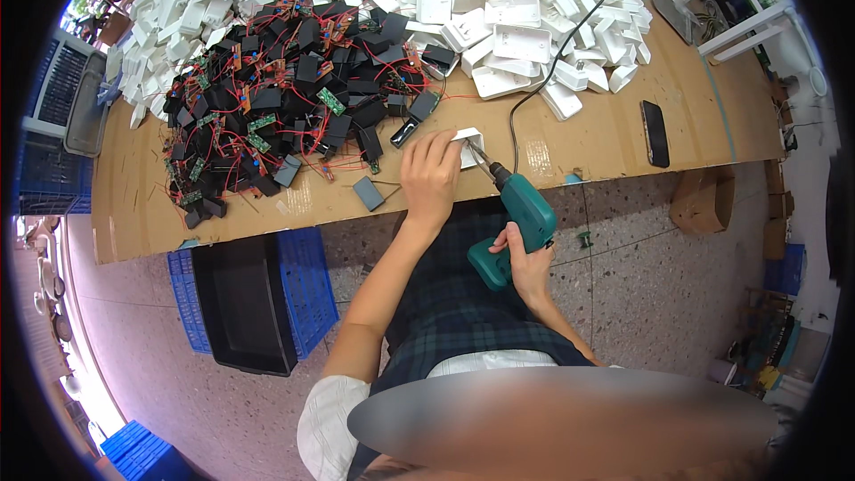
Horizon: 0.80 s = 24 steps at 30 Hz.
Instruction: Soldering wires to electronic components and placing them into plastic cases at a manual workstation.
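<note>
1. Head view: grasping a green power drill (529, 209) by the handle in the right hand (525, 267), with fingers wrapped round.
2. Grasping a white casing (469, 158) at the drill's tip with the left hand (431, 174), with fingers along its left side. Cannot tell exactly where the bit meets it.
3. Heaped left of the drill on the cardboard-covered desk (597, 138): black boxes (303, 71) with red wires and green boards.
4. Piled beyond the drill: white housings (517, 13), with a black cord (513, 129) trailing toward the drill.
5. Lying right of the drill: black phone (655, 134).
6. Standing on the floor, lower left of the drill: blue crate (307, 289), black tray (240, 294).
</note>
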Motion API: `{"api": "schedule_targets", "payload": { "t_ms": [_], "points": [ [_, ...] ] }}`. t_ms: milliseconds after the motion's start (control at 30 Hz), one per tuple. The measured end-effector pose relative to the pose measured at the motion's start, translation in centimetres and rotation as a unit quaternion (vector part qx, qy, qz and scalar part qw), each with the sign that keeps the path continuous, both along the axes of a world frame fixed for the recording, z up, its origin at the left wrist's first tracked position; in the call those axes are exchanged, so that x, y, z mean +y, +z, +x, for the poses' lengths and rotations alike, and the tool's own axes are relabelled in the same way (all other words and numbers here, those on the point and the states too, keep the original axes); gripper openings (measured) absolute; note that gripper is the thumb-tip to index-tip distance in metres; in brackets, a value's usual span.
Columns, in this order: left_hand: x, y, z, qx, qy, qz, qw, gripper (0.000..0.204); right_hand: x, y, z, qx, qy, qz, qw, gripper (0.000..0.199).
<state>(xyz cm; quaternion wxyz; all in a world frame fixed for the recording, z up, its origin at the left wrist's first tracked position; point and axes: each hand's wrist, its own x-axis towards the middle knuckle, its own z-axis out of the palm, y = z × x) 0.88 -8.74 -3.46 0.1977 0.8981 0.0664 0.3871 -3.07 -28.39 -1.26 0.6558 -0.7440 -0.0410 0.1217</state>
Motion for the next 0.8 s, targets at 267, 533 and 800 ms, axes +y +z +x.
{"api": "schedule_targets", "payload": {
  "t_ms": [267, 533, 800],
  "points": [
    [0.02, 0.17, 0.04, -0.004, 0.005, 0.003, 1.0, 0.014, 0.28, 0.03, -0.04, 0.014, -0.023, 0.033, 0.999, 0.024],
    [-0.03, 0.09, -0.11, 0.001, -0.002, 0.017, 1.0, 0.015, 0.43, 0.03, -0.12, 0.02, -0.039, 0.07, 0.997, 0.023],
    [0.08, 0.04, -0.06, 0.004, -0.004, 0.017, 1.0, 0.015, 0.17, -0.21, 0.09, 0.01, -0.027, 0.062, 0.998, 0.024]
  ]
}}
